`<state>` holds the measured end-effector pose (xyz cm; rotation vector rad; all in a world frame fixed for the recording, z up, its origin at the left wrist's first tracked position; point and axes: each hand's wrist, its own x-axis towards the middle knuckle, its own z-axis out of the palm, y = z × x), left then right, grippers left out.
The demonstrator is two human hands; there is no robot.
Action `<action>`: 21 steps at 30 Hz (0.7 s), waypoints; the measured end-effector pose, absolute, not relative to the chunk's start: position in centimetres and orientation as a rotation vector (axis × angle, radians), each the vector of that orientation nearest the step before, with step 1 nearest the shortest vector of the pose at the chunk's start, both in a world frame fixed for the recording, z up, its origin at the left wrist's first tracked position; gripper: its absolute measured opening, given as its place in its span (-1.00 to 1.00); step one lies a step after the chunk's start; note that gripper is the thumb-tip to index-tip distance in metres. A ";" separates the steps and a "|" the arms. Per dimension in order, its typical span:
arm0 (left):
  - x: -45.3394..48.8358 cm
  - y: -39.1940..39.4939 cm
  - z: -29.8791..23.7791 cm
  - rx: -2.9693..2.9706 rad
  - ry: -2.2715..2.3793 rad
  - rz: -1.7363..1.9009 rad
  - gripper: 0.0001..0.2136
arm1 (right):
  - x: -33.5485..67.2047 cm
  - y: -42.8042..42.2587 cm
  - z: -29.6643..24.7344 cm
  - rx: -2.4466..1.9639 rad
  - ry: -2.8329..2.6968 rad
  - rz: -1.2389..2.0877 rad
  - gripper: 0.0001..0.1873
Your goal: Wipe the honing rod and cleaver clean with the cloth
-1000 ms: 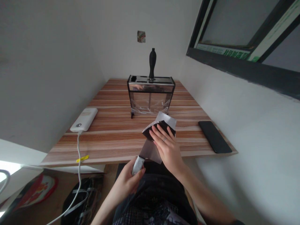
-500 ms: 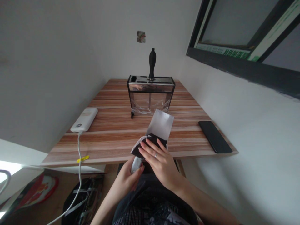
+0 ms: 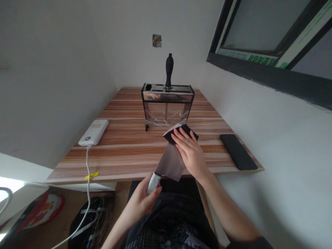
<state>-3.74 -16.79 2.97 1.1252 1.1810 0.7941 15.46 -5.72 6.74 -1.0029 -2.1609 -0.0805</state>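
Between white walls (image 3: 52,76), cleaver (image 3: 171,163) over wooden table (image 3: 121,152).

White walls (image 3: 52,69) hem a striped wooden table (image 3: 124,145); dark-framed window (image 3: 269,38) right.

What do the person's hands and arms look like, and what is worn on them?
The left hand and the right hand are bare, no gloves, and both forearms are uncovered. One finger of the right hand wears a thin ring.
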 end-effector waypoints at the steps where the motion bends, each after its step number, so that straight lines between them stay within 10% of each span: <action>1: -3.8 -16.8 2.9 1.128 1.179 0.789 -0.66 | 15.6 -5.3 6.8 -1.013 -2.144 -0.082 -0.52; 21: -3.8 -16.8 2.6 1.117 1.173 0.772 -0.66 | 16.0 -6.1 5.7 -1.022 -2.113 -0.069 -0.53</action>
